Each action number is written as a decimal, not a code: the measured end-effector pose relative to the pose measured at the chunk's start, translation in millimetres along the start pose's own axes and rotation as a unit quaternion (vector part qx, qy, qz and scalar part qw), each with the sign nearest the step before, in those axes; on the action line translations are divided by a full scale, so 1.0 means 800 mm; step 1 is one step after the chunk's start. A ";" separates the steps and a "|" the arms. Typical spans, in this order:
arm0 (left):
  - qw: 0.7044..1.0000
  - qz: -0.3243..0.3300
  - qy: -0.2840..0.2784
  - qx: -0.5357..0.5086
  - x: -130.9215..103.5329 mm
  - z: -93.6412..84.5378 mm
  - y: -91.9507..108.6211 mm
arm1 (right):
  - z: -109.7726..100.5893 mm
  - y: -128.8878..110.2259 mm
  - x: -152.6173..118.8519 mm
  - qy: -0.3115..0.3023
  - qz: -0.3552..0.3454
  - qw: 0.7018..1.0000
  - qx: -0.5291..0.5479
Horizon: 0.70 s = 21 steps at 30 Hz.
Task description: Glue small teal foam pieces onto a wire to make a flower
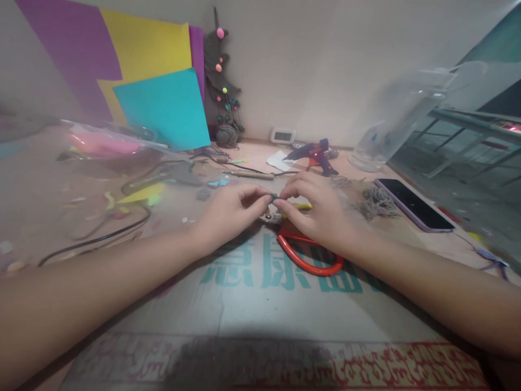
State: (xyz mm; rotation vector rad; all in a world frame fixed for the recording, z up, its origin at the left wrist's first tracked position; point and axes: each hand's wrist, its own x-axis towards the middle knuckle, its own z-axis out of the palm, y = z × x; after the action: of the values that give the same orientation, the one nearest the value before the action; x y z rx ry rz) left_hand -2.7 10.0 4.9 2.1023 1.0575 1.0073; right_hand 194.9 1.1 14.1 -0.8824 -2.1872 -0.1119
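A small dark green piece [273,196] is pinched between the fingertips of both hands; its kind is too small to make out. My left hand [240,209] closes thumb and forefinger on its left end. From the other side, my right hand [315,203] grips it with thumb and fingers. Below the hands lies a pair of scissors with red loop handles [311,266], partly covered by my right hand. Something yellow [303,206] shows between the right thumb and fingers, near the scissors.
A glue gun [313,155] with a red light lies behind the hands. To the right are a tangle of grey cord [376,202], a phone [413,203] and a clear plastic jug [376,141]. A dark cable [101,236] curves at left. Coloured sheets [163,111] lean at the back.
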 end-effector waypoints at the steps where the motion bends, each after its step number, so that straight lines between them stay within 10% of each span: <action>1: 1.000 0.001 0.000 0.005 0.000 0.000 0.000 | 0.000 -0.002 0.000 -0.004 0.008 1.000 0.001; 10: 0.999 -0.008 0.015 -0.041 -0.002 -0.001 0.000 | -0.002 -0.012 0.001 -0.036 0.140 0.984 0.101; 21: 0.985 -0.067 0.051 -0.154 0.004 -0.002 -0.001 | -0.007 -0.025 0.019 -0.098 0.380 0.792 0.468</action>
State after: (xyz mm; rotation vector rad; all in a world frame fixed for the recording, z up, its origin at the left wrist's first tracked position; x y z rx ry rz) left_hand -3.3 13.3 6.0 1.7263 1.0051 1.1420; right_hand 178.7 -7.9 32.2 -1.0777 -1.5338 1.3800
